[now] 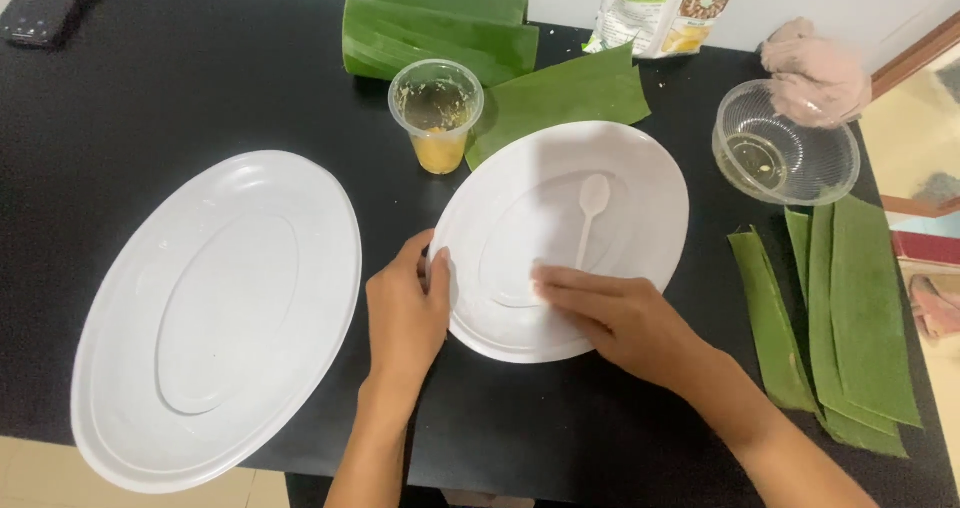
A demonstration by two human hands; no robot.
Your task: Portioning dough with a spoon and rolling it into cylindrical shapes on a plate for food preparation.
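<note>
At the near edge of the black counter [150, 88], both hands sit on the smaller white oval plate [640, 178]. Left hand [405, 313] grips the plate's left rim, fingers [438, 268] curled narrow over the edge, thumb side on top. Right hand [625, 318] lies flat inside the plate, fingers [560, 280] straight and close together, pressing the plate's floor, holding nothing. Just beyond the right fingertips: white plastic spoon [590, 213] lying in the plate, bowl end pointing away. Left of the left hand, apart from it: larger white oval plate [215, 313], overhanging the counter's near edge. Right of the right hand: strips of banana leaf [850, 318] laid side by side. Farther out, past the left fingers: clear plastic cup [437, 113] with some yellow stuff at the bottom, just beside the plate rim. A cut leaf piece [570, 98] tucks under the plate's far edge. Far right: clear plastic bowl [785, 148], pink cloth [815, 73] behind it. Far back: folded leaf stack [430, 28], printed food bag [665, 3]. Far left corner: dark phone [50, 6].
</note>
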